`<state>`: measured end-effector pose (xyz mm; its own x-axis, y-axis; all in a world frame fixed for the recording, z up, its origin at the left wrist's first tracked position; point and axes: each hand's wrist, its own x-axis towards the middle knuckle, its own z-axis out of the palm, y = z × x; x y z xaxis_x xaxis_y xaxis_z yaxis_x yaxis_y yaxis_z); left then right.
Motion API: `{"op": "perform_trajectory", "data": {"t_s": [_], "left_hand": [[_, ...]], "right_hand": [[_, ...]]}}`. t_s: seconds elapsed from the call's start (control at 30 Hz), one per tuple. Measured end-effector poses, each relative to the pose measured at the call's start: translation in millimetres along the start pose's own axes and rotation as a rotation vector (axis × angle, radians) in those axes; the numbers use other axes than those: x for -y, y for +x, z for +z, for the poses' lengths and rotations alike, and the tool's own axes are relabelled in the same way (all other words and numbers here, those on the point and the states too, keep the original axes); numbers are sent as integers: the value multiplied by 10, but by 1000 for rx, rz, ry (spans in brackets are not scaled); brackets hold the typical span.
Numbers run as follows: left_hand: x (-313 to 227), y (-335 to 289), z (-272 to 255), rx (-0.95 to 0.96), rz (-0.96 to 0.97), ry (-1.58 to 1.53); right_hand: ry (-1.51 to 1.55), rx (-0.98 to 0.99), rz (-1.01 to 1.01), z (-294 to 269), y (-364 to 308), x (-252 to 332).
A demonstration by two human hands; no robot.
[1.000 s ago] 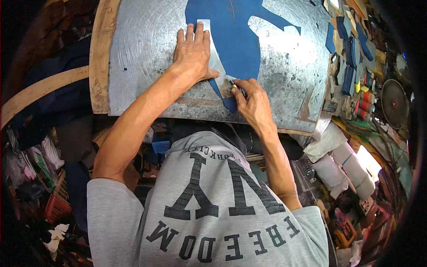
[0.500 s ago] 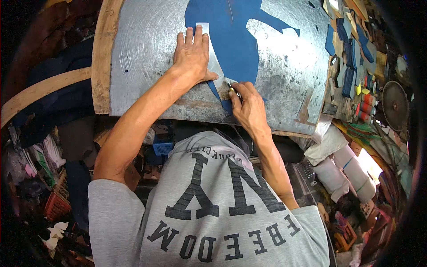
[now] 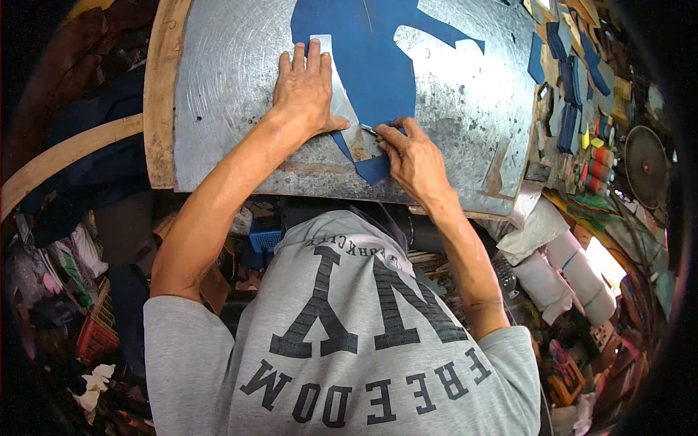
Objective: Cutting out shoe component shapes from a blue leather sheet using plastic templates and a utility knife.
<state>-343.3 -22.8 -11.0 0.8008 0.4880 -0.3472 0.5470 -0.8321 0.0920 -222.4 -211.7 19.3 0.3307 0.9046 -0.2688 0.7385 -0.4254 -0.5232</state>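
A blue sheet of material [image 3: 376, 80], with an irregular cut outline, lies flat on a scratched metal-topped table. Over its left edge rests a narrow light-grey template [image 3: 357, 139]. My left hand [image 3: 304, 94] presses this template down, palm low, fingers stretched forward and thumb out to the right. Close by on the right, my right hand [image 3: 414, 151] is closed around a small cutting knife [image 3: 368, 129]. Its tip meets the right edge of the template; the fingers hide most of the handle. Under the template's lower end, a blue corner [image 3: 374, 171] of material sticks out.
Wood edges the metal tabletop [image 3: 233, 94] on the left. Stacks of cut blue pieces [image 3: 569, 91] lie at the right, near red thread spools [image 3: 600, 166] and a round fan [image 3: 646, 167]. White rolls [image 3: 582, 280] sit below right, a blue basket [image 3: 265, 237] under the table.
My right hand has turned at the wrist, its elbow farther out, and the knife tip now lies flatter against the template. The left hand stays pressed on the template; the whole view has shifted slightly.
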Motion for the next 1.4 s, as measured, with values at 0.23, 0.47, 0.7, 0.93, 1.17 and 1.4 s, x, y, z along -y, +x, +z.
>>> {"op": "perform_trajectory", "data": {"t_s": [0.23,0.47,0.7,0.93,1.17,1.4], "left_hand": [[-5,-9,20,9,-11,20],[2,-8,31,10,0,17],[23,-6,48,-39,20,5],[21,3,30,-23,21,-4],[19,-3,27,-39,30,-7],[-44,-14,-61,-39,118,22]], "right_hand": [[-2,22,-15,-92,-59,-117],[19,5,12,-108,-150,-158],[34,-17,36,-102,-222,-163],[126,-11,123,-56,-332,-139],[177,-63,194,70,-408,-25],[188,-153,262,184,-460,82]]}}
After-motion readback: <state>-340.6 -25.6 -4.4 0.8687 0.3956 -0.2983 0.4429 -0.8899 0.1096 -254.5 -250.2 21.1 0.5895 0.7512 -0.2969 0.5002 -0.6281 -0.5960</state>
